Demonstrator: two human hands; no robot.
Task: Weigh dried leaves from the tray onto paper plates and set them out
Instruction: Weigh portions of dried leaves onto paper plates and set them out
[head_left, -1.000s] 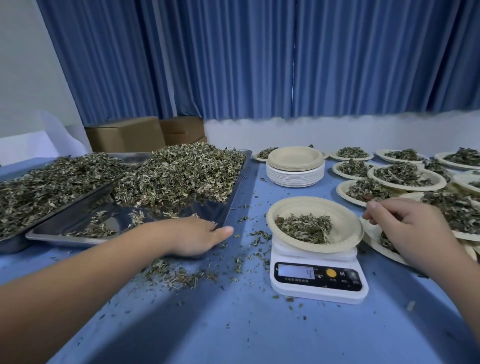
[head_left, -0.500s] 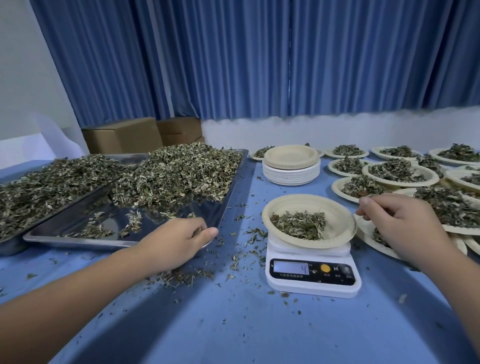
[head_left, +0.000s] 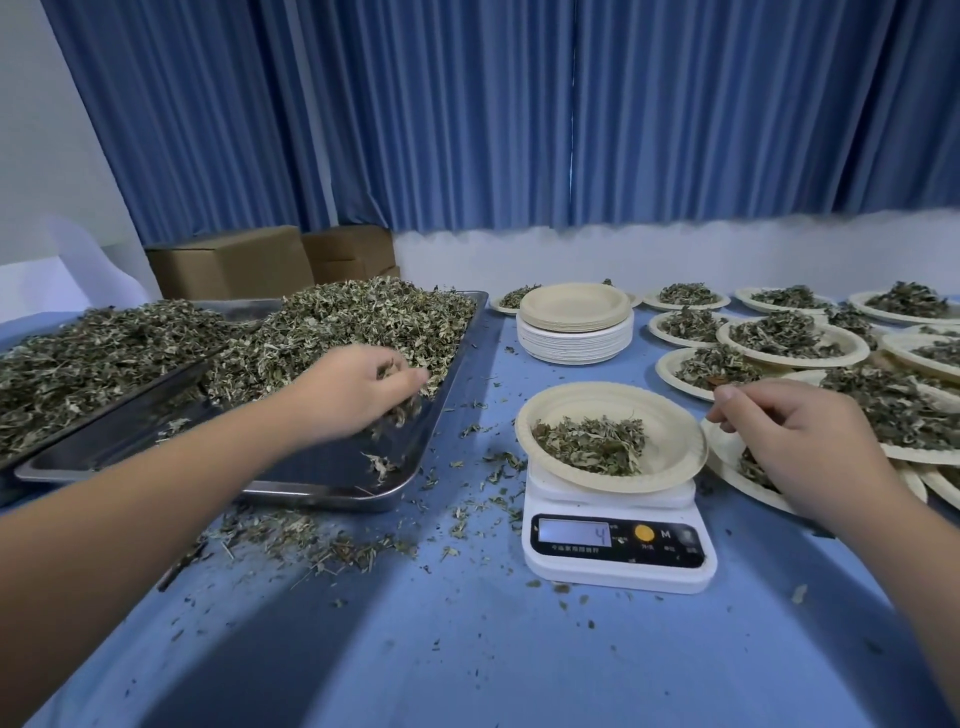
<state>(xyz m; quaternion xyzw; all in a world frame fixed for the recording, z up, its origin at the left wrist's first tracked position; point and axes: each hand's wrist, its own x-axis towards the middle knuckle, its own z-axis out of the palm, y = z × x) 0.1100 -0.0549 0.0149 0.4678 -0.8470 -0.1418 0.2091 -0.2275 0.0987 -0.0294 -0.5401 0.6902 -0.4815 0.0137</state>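
A steel tray (head_left: 332, 483) on the left holds a big heap of dried leaves (head_left: 332, 327). My left hand (head_left: 353, 395) is inside the tray at the near edge of the heap, its fingers curled round a clump of leaves. A paper plate (head_left: 670, 436) with a small pile of leaves sits on a white digital scale (head_left: 618, 551) whose display reads 4. My right hand (head_left: 789, 441) hovers just right of that plate, fingers loosely curled with thumb and forefinger together; I cannot see anything held in it.
A stack of bare paper plates (head_left: 574, 327) stands behind the scale. Several filled plates (head_left: 789, 338) cover the right side of the blue table. A second tray of leaves (head_left: 78, 364) lies far left, cardboard boxes (head_left: 234, 262) behind. Loose leaf bits (head_left: 311, 540) litter the table.
My left hand has lifted off the table in front of the tray and reached forward into the heap, closing on leaves. My right hand has stayed beside the plate.
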